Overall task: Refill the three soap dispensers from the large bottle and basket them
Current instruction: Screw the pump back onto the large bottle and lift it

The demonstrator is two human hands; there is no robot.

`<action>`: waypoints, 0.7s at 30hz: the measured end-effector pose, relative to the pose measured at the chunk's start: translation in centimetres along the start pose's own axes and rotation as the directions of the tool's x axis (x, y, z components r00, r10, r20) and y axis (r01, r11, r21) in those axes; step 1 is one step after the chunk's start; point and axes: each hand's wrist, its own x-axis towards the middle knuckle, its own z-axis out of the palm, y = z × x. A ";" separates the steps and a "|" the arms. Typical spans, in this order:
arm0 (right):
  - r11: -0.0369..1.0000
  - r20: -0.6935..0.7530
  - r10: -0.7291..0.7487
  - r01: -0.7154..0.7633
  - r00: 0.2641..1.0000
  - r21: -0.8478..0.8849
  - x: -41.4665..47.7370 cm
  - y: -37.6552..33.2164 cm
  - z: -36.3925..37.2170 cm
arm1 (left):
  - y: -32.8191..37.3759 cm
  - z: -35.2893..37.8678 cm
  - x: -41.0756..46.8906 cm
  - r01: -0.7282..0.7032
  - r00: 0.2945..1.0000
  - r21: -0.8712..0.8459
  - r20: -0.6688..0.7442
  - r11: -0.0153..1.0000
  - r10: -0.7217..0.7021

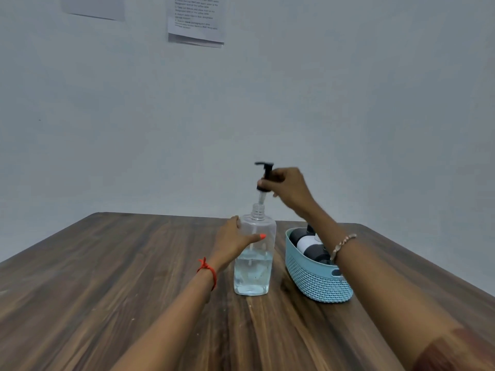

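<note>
Large clear bottle (253,274) is stood upright near mid-table (107,277), roughly half full of clear liquid. It is gripped at the upper body by the left hand (233,241), fingers wrapped round the back and the thumb laid across the front.

The black pump head (265,174) is pinched at its collar by the right hand (288,188), fingers curled tight. It is held above the bare threaded neck, slightly tilted, with its tube reaching down into the opening.

The light-blue basket (316,282) is set just right of the bottle, not touching. Dark and white dispensers (308,243) are seen lying inside — the count cannot be told, as part is covered by the right forearm.

Printed sheets (195,20) are stuck on the wall behind.
</note>
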 end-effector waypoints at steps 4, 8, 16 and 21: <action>0.999 0.066 0.050 -0.050 0.997 -0.007 -2.0 2.3 1.7 | -0.7 0.3 0.5 0.014 1.000 -0.014 0.010 1.000 -0.014; 0.997 0.076 0.064 -0.067 0.995 0.033 -2.2 2.8 2.1 | -1.0 0.4 0.6 0.048 0.998 -0.035 0.033 0.998 -0.047; 0.996 -0.082 0.071 -0.075 0.994 -0.046 -2.1 2.6 3.2 | -1.2 0.7 0.6 0.035 0.998 -0.013 0.050 0.999 -0.035; 0.985 -0.129 0.161 -0.151 0.979 0.084 -2.2 2.8 3.4 | -1.2 0.6 0.6 0.008 0.995 -0.023 0.095 1.000 -0.006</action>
